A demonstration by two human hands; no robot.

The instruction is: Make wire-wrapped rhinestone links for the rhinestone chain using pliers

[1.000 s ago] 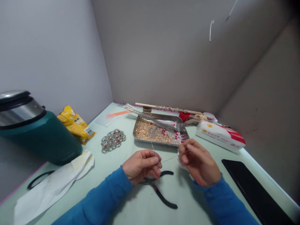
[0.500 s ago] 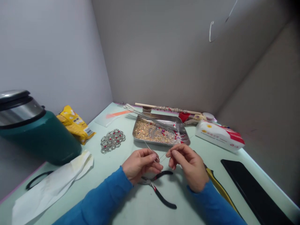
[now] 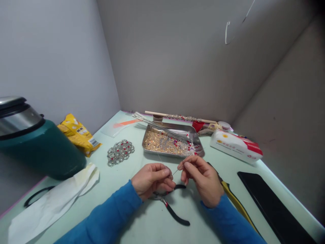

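Between my two hands runs a thin metal wire (image 3: 175, 173). My left hand (image 3: 153, 178) pinches it with thumb and fingers, and one end sticks up toward the tray. My right hand (image 3: 201, 176) grips the other part between thumb and forefinger. Any bead at the left fingertips is too small to make out. Below the hands lie pliers (image 3: 176, 215) with black handles, their jaws partly hidden by my left hand. Just beyond sits a metal tray (image 3: 162, 154) of gold, clear and red beads (image 3: 162, 140), with a bundle of wires (image 3: 152, 123) resting across it.
Left stand a beaded wire piece (image 3: 120, 152), a green flask (image 3: 48, 149), a yellow packet (image 3: 78, 134) and white tissue (image 3: 56, 203). A tissue pack (image 3: 236, 145), yellow-handled tool (image 3: 236, 203) and black slab (image 3: 269, 203) lie right. A beaded wooden stick (image 3: 182, 117) lies behind the tray.
My hands stay close together on the wire, with the right hand's fingers slightly nearer the left. The whole view has shifted a little; the objects on the table keep their places.
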